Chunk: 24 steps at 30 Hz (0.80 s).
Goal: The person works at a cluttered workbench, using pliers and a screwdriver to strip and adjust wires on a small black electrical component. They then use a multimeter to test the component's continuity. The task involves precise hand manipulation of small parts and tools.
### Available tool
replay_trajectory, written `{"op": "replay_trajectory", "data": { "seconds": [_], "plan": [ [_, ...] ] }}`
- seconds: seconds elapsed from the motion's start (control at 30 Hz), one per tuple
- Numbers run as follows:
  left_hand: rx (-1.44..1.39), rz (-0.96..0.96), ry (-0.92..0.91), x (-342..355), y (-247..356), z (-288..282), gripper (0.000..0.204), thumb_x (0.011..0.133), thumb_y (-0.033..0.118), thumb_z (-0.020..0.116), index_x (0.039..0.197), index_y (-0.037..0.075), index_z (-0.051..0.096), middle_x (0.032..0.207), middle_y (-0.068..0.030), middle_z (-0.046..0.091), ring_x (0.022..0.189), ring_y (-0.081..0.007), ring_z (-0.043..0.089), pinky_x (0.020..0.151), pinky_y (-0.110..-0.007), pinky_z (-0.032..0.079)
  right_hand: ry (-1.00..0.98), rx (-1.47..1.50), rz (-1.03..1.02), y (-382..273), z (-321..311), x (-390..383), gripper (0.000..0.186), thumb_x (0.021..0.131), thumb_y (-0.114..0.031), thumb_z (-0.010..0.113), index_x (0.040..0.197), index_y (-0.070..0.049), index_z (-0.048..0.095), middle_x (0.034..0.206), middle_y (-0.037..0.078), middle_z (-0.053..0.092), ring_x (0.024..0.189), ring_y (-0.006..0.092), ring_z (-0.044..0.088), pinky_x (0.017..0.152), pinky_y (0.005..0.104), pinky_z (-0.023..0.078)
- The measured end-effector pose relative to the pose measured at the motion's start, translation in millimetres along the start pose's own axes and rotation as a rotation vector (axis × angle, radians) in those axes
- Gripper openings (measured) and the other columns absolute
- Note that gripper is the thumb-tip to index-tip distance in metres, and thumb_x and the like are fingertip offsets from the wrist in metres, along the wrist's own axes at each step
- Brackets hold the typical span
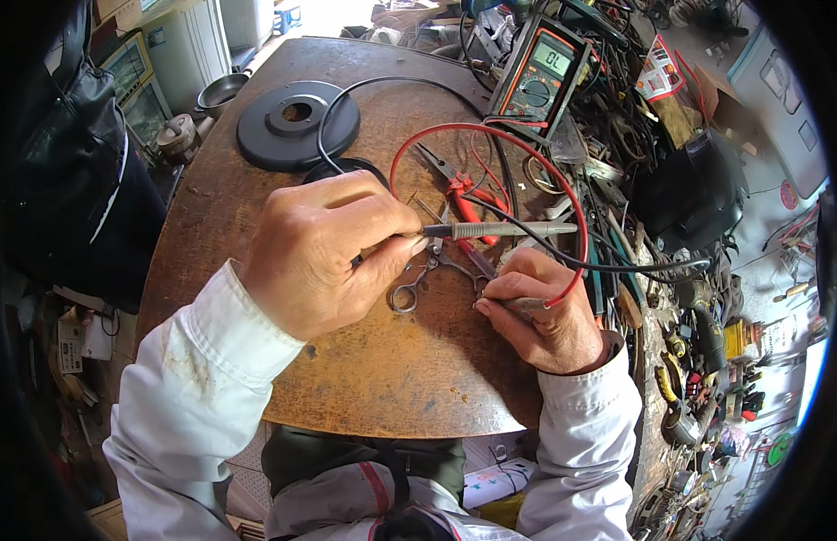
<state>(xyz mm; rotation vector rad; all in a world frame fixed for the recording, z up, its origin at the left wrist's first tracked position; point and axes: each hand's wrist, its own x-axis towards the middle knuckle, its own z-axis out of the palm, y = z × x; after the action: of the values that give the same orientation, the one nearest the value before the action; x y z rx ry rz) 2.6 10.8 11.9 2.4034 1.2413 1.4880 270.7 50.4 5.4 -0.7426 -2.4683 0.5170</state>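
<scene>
My left hand (333,248) is closed in a pinch at the dark end of a grey test probe (513,229), which points across to the right. Lower on the right, my right hand (549,311) pinches a second grey test probe (527,305) with a red lead (576,180) at its back end. What lies inside the fingertips of both hands is hidden. Beneath the left probe lie a pair of scissors (404,298) and red-handled pliers (461,189). A multimeter (538,86) with a lit display stands at the back right of the table.
A black round disc with a central hole (297,126) lies on the brown wooden table (373,379) at the far left. A dark round part (369,169) shows behind my left hand. Tools and cables (608,180) crowd the right side. A black lead (409,79) loops across the back.
</scene>
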Motion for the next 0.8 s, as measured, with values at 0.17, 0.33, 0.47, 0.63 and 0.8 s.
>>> {"op": "replay_trajectory", "data": {
  "seconds": [0.17,0.33,0.47,0.63,0.8],
  "plan": [
    [-0.021,0.000,0.023,-0.5,-0.7,1.5,0.016,0.075,-0.006,0.080,0.087,-0.001,0.070,0.082,-0.0127,0.071,0.070,-0.0233,0.071,0.059,-0.032,0.054,-0.008,0.047,0.015,-3.0,-2.2,0.4,0.017,0.077,0.004,0.080,0.090,-0.001,0.069,0.083,0.011,0.063,0.076,0.0276,0.064,0.066,0.0362,0.050],
    [-0.012,0.000,0.006,-0.2,0.2,2.0,0.016,0.075,-0.006,0.080,0.087,-0.001,0.070,0.082,-0.0125,0.070,0.069,-0.0228,0.070,0.059,-0.032,0.054,-0.006,0.039,0.009,-0.7,-2.3,-1.4,0.017,0.078,0.004,0.080,0.090,-0.001,0.069,0.083,0.012,0.064,0.076,0.0279,0.065,0.065,0.0363,0.050],
    [0.006,-0.011,-0.001,-0.1,1.3,0.4,0.016,0.076,-0.006,0.080,0.087,0.000,0.071,0.081,-0.0119,0.070,0.068,-0.0227,0.070,0.059,-0.031,0.054,0.030,0.060,-0.028,-2.0,-1.6,2.2,0.013,0.080,0.003,0.076,0.087,-0.001,0.066,0.078,0.013,0.060,0.069,0.0338,0.062,0.060,0.0403,0.049],
    [0.003,-0.005,0.001,1.7,3.1,2.2,0.015,0.076,-0.005,0.080,0.087,0.000,0.071,0.081,-0.0115,0.070,0.068,-0.0225,0.070,0.058,-0.031,0.055,0.052,0.062,-0.051,-3.6,-4.1,1.8,0.011,0.081,0.001,0.075,0.086,-0.002,0.065,0.074,0.014,0.059,0.066,0.0373,0.062,0.059,0.0432,0.048],
    [0.015,0.003,-0.008,1.6,4.5,0.3,0.017,0.076,-0.005,0.081,0.088,0.000,0.071,0.082,-0.0119,0.071,0.069,-0.0230,0.070,0.059,-0.032,0.056,0.060,0.062,-0.062,-3.3,-2.9,1.6,0.010,0.081,-0.001,0.075,0.085,-0.001,0.066,0.073,0.016,0.062,0.068,0.0389,0.063,0.060,0.0445,0.049]
  ]
}}
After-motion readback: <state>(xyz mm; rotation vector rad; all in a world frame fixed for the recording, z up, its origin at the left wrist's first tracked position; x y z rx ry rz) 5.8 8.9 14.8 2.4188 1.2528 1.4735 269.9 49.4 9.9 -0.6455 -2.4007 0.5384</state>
